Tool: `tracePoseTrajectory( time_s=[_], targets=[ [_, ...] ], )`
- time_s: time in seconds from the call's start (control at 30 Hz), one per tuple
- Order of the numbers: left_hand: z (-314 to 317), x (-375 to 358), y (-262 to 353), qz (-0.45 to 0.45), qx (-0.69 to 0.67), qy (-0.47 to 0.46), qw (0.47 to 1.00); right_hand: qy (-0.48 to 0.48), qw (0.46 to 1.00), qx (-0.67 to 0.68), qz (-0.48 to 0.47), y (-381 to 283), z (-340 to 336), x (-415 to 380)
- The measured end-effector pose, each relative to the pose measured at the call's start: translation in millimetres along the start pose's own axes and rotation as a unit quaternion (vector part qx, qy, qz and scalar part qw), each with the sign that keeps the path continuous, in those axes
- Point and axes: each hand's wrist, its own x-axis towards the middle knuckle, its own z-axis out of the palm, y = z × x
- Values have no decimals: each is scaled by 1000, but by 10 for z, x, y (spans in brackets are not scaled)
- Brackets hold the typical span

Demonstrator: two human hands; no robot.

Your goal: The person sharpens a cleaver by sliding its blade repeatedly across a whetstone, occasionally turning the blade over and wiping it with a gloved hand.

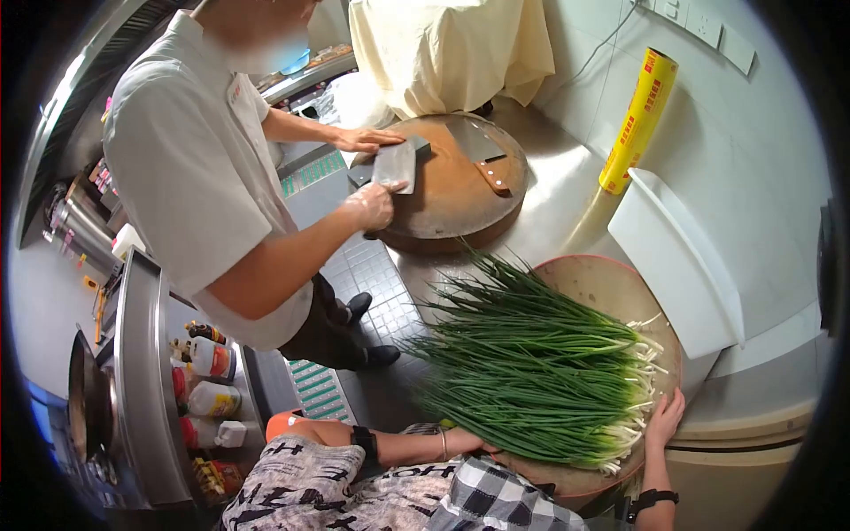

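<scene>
To your right, a yellow roll [637, 124] stands near the wall [589, 75], an elongated white container [675, 265] just beside it. Ahead of you, a wooden-handled cleaver [478, 143] lies on a round chopping block [452, 205]; a cream cloth [447, 53] hangs behind. Bottles [214, 398] are grouped at your left.

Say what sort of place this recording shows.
Most likely a restaurant or other commercial kitchen: there is a thick round chopping block on a metal counter, a big heap of green onions, and several jars on a shelf.
</scene>
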Motion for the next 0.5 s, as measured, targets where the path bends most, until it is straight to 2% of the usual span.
tracePoseTrajectory(
  time_s=[0.1,0.23,0.3,0.4,0.5],
  targets=[
    [-3,62,-80,44,4,29,999,0,1000,9,11,-30,-8,15],
    [-9,42,-109,13,21,47,999,-4,1000,10,8,2,2,20],
    [-6,22,-57,-13,-11,31,999,-9,999,22,21,-20,-16,21],
    [12,-7,49,-61,-84,19,994,32,998,32,44,14,47,20],
    [23,-33,149,-104,-151,24,983,-23,974,16,225,-121,-49,87]
  ],
)
